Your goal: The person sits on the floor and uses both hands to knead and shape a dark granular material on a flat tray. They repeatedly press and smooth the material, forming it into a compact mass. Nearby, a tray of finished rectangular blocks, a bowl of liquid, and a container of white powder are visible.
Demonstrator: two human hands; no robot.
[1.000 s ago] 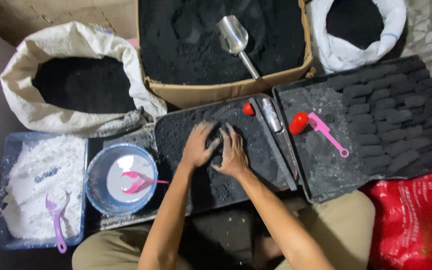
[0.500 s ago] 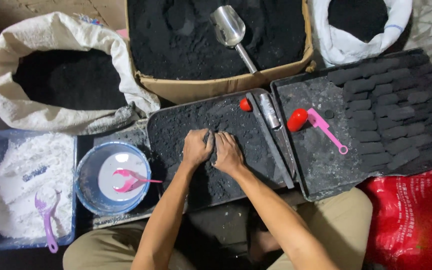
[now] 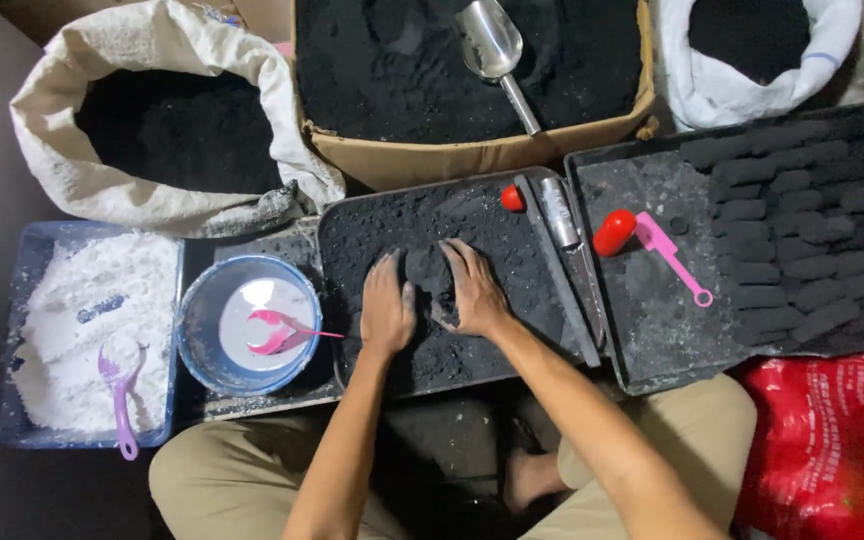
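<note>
Hands cupped around a black lump (image 3: 430, 275) at frame centre on the mixing tray (image 3: 352, 235): left hand (image 3: 388, 315) and right hand (image 3: 472, 290) press inward from both sides, so this looks like the shaping step; next move likely needs even squeeze, then lift. Room is tight: tool (image 3: 572, 250) on tray's right edge, bowl (image 3: 192, 330) at left, open space on right tray (image 3: 642, 330) beside finished briquettes (image 3: 792, 240).

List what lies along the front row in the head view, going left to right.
Tub of white powder with a purple scoop → blue bowl with a pink spoon → left hand → dark lump → right hand → tray of black briquettes.
</note>
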